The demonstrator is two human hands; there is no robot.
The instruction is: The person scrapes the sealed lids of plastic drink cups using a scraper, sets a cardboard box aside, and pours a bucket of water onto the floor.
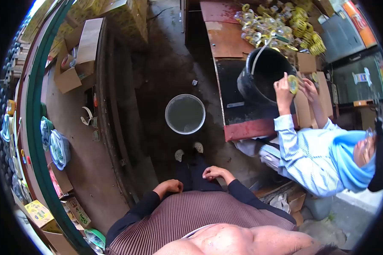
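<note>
My left hand rests by my left thigh, its fingers curled in, with nothing seen in it. Over the other thigh lies my right hand, loosely closed, and nothing shows in its fingers either. A round bucket of cloudy liquid stands on the floor beyond my feet, apart from both hands. To the right, a co-worker holds a yellow-rimmed clear item in their hands beside a large black bucket.
Many clear and yellow pieces lie heaped at the far end of the table. On the left are a wooden bench, an open cardboard box and a plastic-wrapped container. A green post rises there.
</note>
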